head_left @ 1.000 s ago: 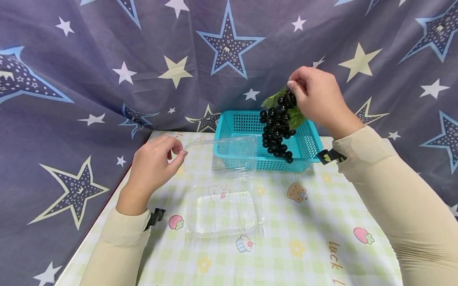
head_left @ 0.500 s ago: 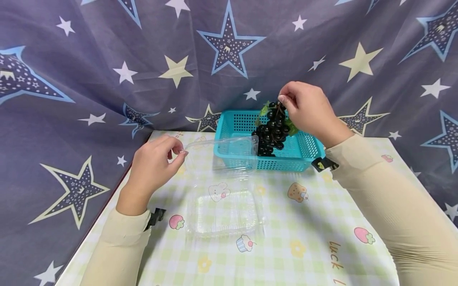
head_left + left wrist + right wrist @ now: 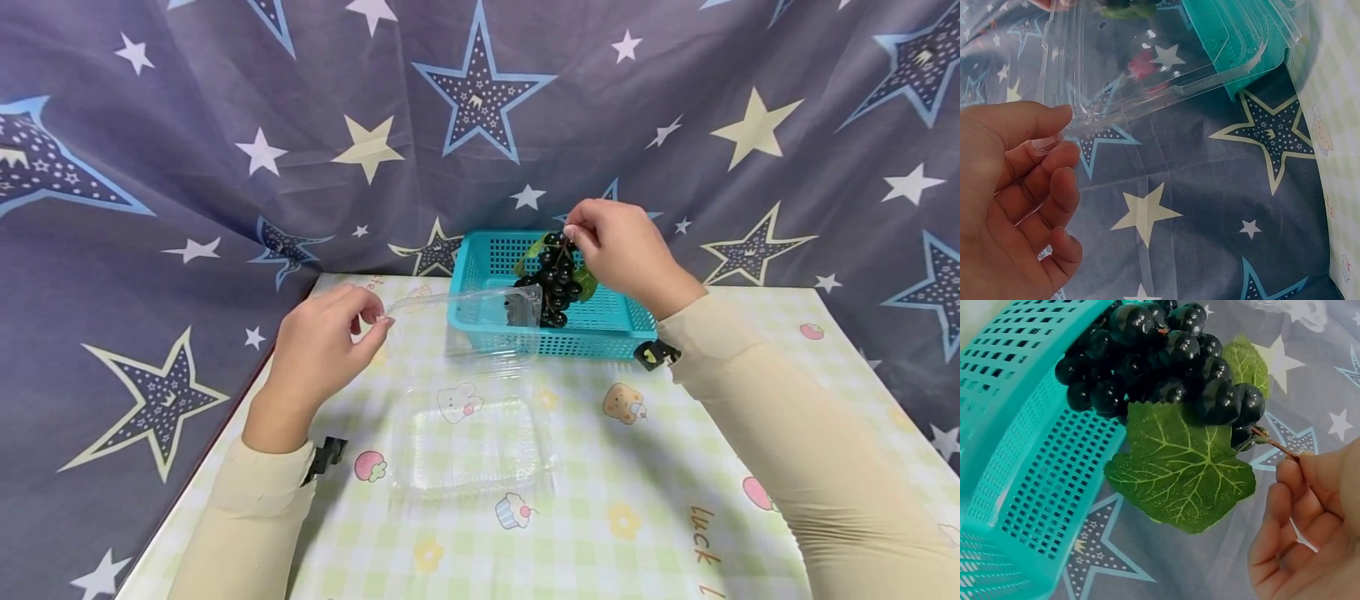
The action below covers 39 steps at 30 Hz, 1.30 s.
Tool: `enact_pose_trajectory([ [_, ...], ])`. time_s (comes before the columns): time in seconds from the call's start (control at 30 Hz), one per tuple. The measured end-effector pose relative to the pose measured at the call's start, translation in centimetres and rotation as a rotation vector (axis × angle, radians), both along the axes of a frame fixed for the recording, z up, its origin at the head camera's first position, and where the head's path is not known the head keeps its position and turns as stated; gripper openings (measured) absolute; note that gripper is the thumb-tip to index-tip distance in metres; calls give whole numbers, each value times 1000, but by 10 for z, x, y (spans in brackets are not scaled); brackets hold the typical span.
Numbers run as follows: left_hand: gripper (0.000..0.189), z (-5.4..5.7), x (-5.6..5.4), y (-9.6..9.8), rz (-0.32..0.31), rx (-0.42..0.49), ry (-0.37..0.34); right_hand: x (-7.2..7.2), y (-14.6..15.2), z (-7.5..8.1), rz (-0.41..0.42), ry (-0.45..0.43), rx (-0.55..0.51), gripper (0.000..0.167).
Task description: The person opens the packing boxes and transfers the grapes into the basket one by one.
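My right hand (image 3: pixel 626 250) pinches the brown stem (image 3: pixel 1279 445) of a bunch of dark grapes (image 3: pixel 1175 350) with green leaves (image 3: pixel 1182 465). In the head view the bunch hangs in and above the turquoise basket (image 3: pixel 592 343), its lower left part seen through clear plastic. At the left, my left hand (image 3: pixel 322 354) pinches a corner of the raised lid (image 3: pixel 480 325) of a clear plastic clamshell box (image 3: pixel 472 450). In the left wrist view, thumb and forefinger hold that lid corner (image 3: pixel 1088 122). The box's bottom half lies on the table, nearer than the basket.
A green-and-white checked tablecloth (image 3: pixel 600 525) with printed cartoon figures covers the table. Behind it hangs a dark blue curtain (image 3: pixel 315 100) patterned with stars. The basket stands at the table's back edge, close to the curtain.
My right hand has moved left and down with the grapes, which now hang lower and farther left over the basket. The left hand and the plastic lid have stayed put.
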<state>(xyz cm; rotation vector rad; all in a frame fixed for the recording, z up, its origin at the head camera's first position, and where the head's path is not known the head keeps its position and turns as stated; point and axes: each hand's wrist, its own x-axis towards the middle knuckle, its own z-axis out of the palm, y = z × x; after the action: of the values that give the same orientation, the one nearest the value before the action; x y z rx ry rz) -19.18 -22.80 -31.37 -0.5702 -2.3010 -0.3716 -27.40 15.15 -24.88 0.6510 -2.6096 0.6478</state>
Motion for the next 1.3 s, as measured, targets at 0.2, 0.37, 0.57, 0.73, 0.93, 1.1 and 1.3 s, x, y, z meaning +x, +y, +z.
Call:
enact_pose_trajectory([
  [0.2,11,1,0,0,-7,7,-4,-5,3,-11,-18,-25,6,22],
  [0.37,11,0,0,1,-12,11,-8,-9,8,-18,-47,-45,13,24],
  [0.57,12,-1,-1,2,-22,11,-9,-14,20,-32,-97,-107,19,25],
  [0.73,14,0,-2,2,-27,15,-5,-20,36,-48,-146,-123,16,26],
  [0.93,17,-1,-2,1,-24,25,-12,-25,54,-67,-202,-159,-9,28],
  [1.1,20,-1,-2,1,-22,34,-11,-23,63,-88,-222,-169,-38,30],
  [1.3,23,-1,-2,1,-23,36,-17,-18,71,-111,-327,-145,-60,32],
])
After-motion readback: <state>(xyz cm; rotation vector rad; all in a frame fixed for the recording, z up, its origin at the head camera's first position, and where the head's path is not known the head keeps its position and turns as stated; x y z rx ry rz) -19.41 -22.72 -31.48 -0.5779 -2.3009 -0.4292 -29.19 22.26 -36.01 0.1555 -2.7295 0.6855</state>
